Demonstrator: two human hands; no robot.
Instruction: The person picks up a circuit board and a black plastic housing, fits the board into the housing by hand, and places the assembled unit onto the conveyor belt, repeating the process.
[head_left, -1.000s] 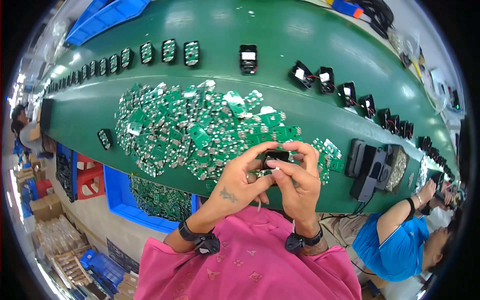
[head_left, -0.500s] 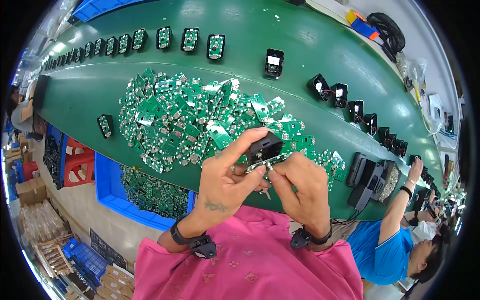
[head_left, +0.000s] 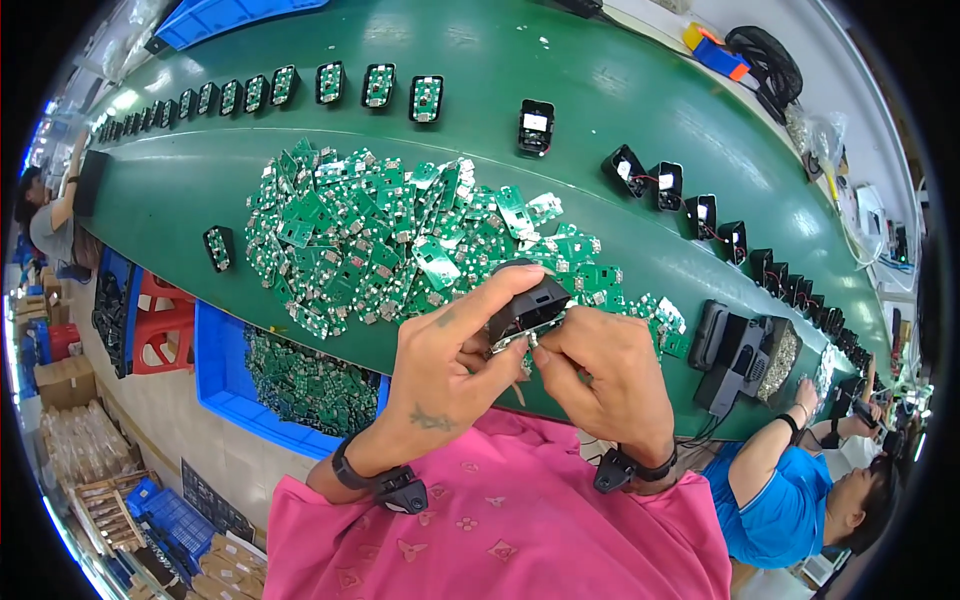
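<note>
My left hand (head_left: 435,380) is closed round a small black plastic housing (head_left: 530,304), held tilted above the near edge of the green worktable. A green circuit board (head_left: 508,344) shows edge-on at the housing's near side, under my left thumb. My right hand (head_left: 612,372) is closed, thumb and forefinger pinched beside a small pale piece (head_left: 532,342) at the board's edge. Whether that piece is a plug or a wire end is too small to tell. Just beyond both hands spreads a heap of loose green circuit boards (head_left: 350,235).
Black housings with boards (head_left: 378,87) line the table's far left; open housings with red wires (head_left: 668,186) curve down the right. A single filled housing (head_left: 218,248) sits left of the heap. A blue bin (head_left: 215,370) of boards stands below. A co-worker in blue (head_left: 775,490) sits at right.
My right hand has shifted slightly right and down, and the housing has tilted a little. The co-worker's arm at right has drawn back. At far left another person has leaned into view.
</note>
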